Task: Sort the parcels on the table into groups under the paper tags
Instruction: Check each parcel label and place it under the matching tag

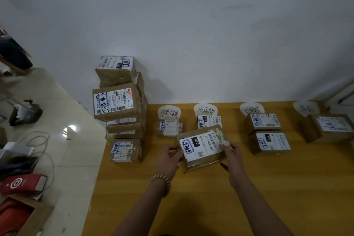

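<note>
A person holds a flat brown cardboard parcel (203,161) with a smooth white label (203,144) between both hands, the left hand (170,159) and right hand (232,157) each curling fingers (175,148) on one side, probably so the blue handwritten mark (187,146) faces up for reading. It is tilted just in front of the rounded white paper tag (206,110) second from left, partly hiding a smaller taped box (209,121) below that tag. Left of that tag, crumpled brown boxes (120,105) stand stacked.

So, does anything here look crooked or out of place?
The stack of boxes at the left end of the table is uneven: one box juts out sideways over those below. The parcel between the left hand and right hand lies askew to the sorted parcels.
</note>
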